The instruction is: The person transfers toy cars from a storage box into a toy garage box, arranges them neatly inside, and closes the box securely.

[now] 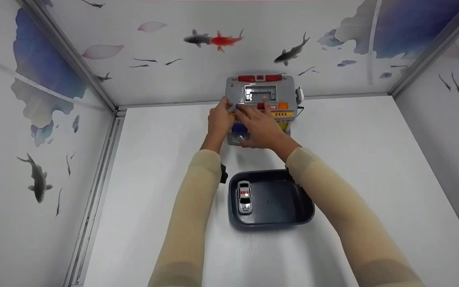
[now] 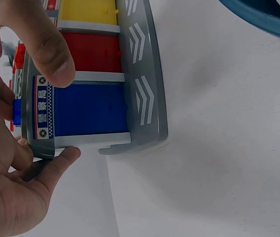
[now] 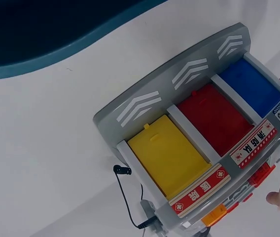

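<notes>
Two pale sleeves are occupying the foreground of the head view, the left sleeve (image 1: 185,207) passing beside a dark blue tray (image 1: 271,225) and the right sleeve (image 1: 341,203) overlapping its right side. A silver toy car (image 1: 244,204) with red lettering is lying inside the tray, close to its left wall. Beyond the tray, a grey toy garage (image 1: 235,93) is standing on the white table (image 1: 153,179), near its far edge. The garage's base plate (image 3: 179,74), bearing white chevrons, is projecting towards the tray. Behind this plate, a blue door (image 2: 90,108), a red door (image 3: 214,118) and a yellow door (image 3: 169,155) are forming a row from left to right, each lying beneath a printed label. The left hand (image 1: 220,121) is gripping the garage at its left end, its thumb resting against the side. The right hand (image 1: 263,129) is spreading largely straight fingers over the upper front edge, near a small blue block (image 2: 17,112), while its thumb is lying in front of the doors; whether it is pressing the block cannot be told. A black cable (image 3: 126,200) is hanging at the garage's right end. Farthest away, a white wall (image 1: 153,79) is displaying painted fish and petals.
</notes>
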A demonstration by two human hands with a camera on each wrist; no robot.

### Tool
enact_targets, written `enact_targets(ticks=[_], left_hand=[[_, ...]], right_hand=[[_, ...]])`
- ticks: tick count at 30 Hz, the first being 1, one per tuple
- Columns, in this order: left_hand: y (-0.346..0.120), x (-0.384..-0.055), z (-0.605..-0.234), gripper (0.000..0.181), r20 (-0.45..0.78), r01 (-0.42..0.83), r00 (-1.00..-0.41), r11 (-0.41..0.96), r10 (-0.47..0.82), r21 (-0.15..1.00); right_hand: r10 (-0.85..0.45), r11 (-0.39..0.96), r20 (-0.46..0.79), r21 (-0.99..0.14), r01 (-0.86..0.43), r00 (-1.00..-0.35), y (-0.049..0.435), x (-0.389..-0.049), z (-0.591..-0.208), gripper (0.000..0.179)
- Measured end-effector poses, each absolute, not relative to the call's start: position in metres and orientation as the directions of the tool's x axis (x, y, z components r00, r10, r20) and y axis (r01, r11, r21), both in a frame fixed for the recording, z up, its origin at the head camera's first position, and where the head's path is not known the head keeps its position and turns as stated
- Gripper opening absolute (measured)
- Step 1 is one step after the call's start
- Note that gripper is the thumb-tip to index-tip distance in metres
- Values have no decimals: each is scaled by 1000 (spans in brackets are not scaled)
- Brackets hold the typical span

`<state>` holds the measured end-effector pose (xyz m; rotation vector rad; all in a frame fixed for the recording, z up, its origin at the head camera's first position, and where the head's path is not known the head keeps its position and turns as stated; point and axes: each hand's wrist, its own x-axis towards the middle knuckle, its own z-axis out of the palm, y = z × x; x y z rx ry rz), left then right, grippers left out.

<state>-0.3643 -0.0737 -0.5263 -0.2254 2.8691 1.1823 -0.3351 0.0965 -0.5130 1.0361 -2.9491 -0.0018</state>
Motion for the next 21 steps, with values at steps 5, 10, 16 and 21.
enact_targets(ticks=[5,10,16,21], left_hand=[[-73,-364,-527,35,-91,-156,-987,697,-130,700],[-72,-364,-524,36,-100,-165,-986,691,-134,703],[-72,-364,-523,33,-94,-158,-987,694,-129,702],[-73,-364,-525,33,-84,-152,-988,697,-131,701]], right_hand=[[-642,766,13,39,-642,-766,97,-337,-513,109],[-649,760,15,53,-648,-760,99,-338,-512,110],[-643,766,26,45,-642,-765,99,-339,-512,107],[-644,765,29,22,-643,-765,99,-338,-514,108]])
